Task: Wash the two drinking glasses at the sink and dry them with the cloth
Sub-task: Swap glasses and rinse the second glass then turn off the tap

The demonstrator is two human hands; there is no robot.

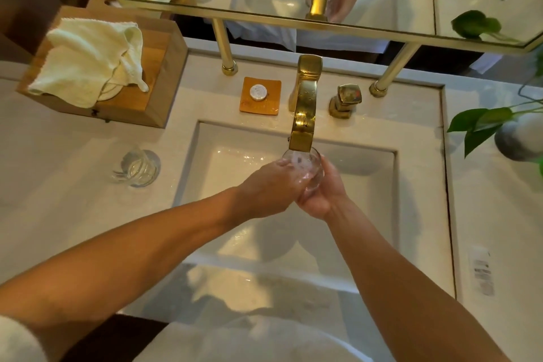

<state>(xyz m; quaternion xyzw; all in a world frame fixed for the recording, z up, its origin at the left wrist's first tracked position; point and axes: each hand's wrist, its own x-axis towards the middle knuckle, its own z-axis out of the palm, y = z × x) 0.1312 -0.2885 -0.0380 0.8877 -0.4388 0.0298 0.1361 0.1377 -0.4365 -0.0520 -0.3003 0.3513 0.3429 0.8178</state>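
Note:
A clear drinking glass (305,166) is held over the sink (352,156) right under the gold faucet spout (302,123), with water and bubbles inside it. My right hand (321,194) grips it from below and the right. My left hand (269,189) covers its left side, fingers at the rim. The second glass (138,167) stands upright on the counter left of the sink. A pale yellow cloth (88,59) lies crumpled on a wooden box (155,97) at the back left.
A gold faucet handle (345,100) stands right of the spout. An orange soap dish (260,95) with a small round item sits behind the basin. A plant (487,123) leans in from the right. A gold-framed mirror (293,23) on posts stands behind.

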